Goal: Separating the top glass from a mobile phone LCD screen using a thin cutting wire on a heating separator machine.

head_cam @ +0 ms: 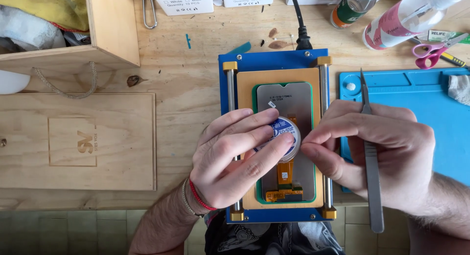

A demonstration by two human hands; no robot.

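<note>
Nearest the camera, the left hand (235, 159) curls around a small round spool (284, 137) with a white and blue label, thumb below and fingers laid across its top, so the hand is closed on it. The right hand (377, 147) comes in from the right with its fingertips (309, 148) pinched together just at the spool's right edge; it seems to be pulling at something fine there, though the view is too poor to tell what. Long metal tweezers (370, 152) lie tucked across that same hand, tip pointing to the far side.

Under both hands sits a phone screen panel (289, 100), back side up, grey with an orange flex cable (285, 179) at its near end. It rests on the tan plate of a blue clamping fixture (271, 60) with brass-capped rails down each side. A black power cord (299, 20) leaves its far edge.

To the right lies a blue work mat (440, 118). To the left lies a flat wooden lid (78, 142), and beyond it a wooden box (107, 24). Farther right, pink-handled scissors (433, 51) and two bottles (391, 17) lie on the bench, with white cartons (183, 0) along the far edge.
</note>
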